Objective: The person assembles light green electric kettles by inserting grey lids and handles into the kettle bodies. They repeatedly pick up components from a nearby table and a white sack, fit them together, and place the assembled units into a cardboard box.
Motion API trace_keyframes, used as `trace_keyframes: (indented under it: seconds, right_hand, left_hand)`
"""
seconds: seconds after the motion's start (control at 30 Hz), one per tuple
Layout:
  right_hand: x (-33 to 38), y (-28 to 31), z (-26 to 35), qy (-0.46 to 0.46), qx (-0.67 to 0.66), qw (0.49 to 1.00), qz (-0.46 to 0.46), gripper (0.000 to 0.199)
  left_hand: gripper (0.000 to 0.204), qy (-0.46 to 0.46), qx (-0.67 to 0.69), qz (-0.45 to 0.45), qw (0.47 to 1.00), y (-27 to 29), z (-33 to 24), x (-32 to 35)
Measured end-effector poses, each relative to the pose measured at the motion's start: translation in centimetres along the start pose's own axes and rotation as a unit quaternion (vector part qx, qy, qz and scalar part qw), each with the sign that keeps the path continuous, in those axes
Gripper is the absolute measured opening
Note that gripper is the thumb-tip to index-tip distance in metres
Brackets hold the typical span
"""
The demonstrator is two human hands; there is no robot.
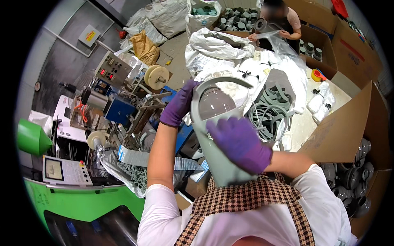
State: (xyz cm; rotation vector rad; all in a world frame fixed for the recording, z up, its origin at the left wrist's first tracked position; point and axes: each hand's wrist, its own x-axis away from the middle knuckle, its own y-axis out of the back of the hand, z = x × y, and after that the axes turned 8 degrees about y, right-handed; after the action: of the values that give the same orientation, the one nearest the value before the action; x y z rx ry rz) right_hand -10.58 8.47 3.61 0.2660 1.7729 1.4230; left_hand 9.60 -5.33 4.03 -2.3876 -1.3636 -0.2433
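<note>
A large grey plastic pipe fitting (pixel 219 158) leans toward my chest, its wide mouth facing up and away from me. My left hand (pixel 180 103), in a purple glove, is closed on the left side of its rim. A curved grey plastic strip (pixel 230 79) arches over the mouth, its right end standing free. Across the outside of the fitting lies my right hand (pixel 240 143), also purple-gloved, slightly blurred, with fingers extended. Whether it pinches anything is hidden. Beyond it, a heap of loose grey curved strips (pixel 273 110) sits on white sacking.
Machinery with a control box (pixel 113 69) and spools (pixel 156 77) stands at the left, above a green machine (pixel 88 205). Open cardboard boxes (pixel 336 131) with grey fittings (pixel 349 180) line the right. Across the table, a co-worker (pixel 281 24) handles clear plastic. A yellow-orange tape roll (pixel 317 75) lies there.
</note>
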Motion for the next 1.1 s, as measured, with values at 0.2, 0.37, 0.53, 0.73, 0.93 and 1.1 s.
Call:
trace_keyframes:
  seconds: [0.2, 0.37, 0.53, 0.73, 0.93, 1.1]
  right_hand:
    - [0.3, 2.0, 0.1, 0.175, -0.240, 0.951, -0.091, 0.068]
    - [-4.9, 0.6, -6.4, 0.002, -0.271, 0.959, -0.079, 0.048]
    - [-4.3, -0.8, -2.4, -0.265, -0.713, 0.600, -0.250, 0.024]
    - [-6.3, -1.0, 6.9, -0.269, -0.842, 0.449, -0.128, 0.039]
    - [-8.1, -4.6, 13.6, -0.203, -0.737, 0.600, -0.236, 0.059]
    - [-7.8, -5.3, 17.8, -0.205, -0.752, 0.570, -0.258, 0.064]
  left_hand:
    - [0.062, -0.070, -0.220, -0.052, 0.972, 1.2, 0.8, 3.1]
    - [0.055, -0.083, -0.066, 0.023, 0.994, 0.3, 1.5, 5.3]
    - [0.071, -0.185, 0.092, 0.013, 0.978, 5.4, 5.9, 9.6]
    - [0.075, -0.214, 0.148, -0.007, 0.966, 6.4, 6.3, 17.6]
    - [0.097, -0.236, 0.129, -0.010, 0.963, 9.2, 8.0, 23.2]
    - [0.088, -0.243, 0.092, -0.010, 0.966, 9.5, 9.2, 25.7]
